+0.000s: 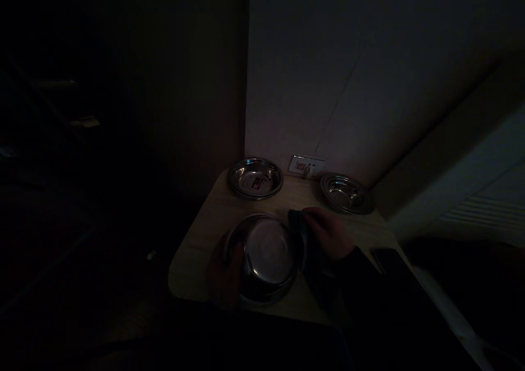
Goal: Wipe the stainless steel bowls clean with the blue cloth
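Observation:
The scene is very dark. My left hand [225, 275] grips the left rim of a steel bowl [264, 259], which is tilted with its underside toward me over a small wooden table [213, 218]. My right hand [330, 231] is closed on a dark cloth [301, 229] pressed against the bowl's right edge. A dark sleeve covers my right forearm.
Two more steel bowls rest at the back of the table, one at the left [255, 178] and one at the right [346, 193]. A wall socket [306, 166] sits between them on the pale wall. A dark flat object [388, 259] lies at the table's right edge.

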Demonstrator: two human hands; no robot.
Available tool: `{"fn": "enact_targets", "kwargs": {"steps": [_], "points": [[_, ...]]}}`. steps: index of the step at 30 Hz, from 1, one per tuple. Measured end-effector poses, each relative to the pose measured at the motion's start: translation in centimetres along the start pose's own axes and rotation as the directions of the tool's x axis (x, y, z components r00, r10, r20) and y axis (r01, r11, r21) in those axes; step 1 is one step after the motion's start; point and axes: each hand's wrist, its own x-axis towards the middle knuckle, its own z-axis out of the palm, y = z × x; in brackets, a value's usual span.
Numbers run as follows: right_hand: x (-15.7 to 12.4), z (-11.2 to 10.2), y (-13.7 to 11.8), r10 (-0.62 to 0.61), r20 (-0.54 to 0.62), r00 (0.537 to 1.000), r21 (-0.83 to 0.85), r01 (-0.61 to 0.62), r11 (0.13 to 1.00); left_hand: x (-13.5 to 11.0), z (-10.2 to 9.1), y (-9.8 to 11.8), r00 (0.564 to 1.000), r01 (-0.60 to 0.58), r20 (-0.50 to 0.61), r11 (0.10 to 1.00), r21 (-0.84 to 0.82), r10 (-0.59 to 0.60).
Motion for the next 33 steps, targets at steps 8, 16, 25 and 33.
{"fn": "enact_targets", "kwargs": {"steps": [8, 16, 25, 33], "points": [[-3.0, -2.9, 0.1, 0.151, -0.085, 0.985, 0.169, -0.135, 0.976, 0.3, 0.0, -0.9, 0.999, 0.044, -0.005, 0.999, 0.023, -0.044], [-3.3, -4.0, -0.1, 0.155, -0.091, 0.984, 0.166, -0.138, 0.976, 0.5, -0.1, -0.8, 1.000, 0.004, 0.013, 1.000, 0.030, -0.005], [-3.9, -5.8, -0.8, -0.042, 0.071, 0.997, -0.119, 0.050, 0.992, 0.3, -0.2, -0.4, 0.999, 0.017, 0.038, 0.998, 0.053, -0.019], [-4.8, -4.6, -0.7, -0.359, -0.059, 0.931, -0.503, 0.283, 0.817, 0.3, -0.2, -0.2, 0.999, 0.020, 0.025, 0.999, 0.046, -0.021]]}}
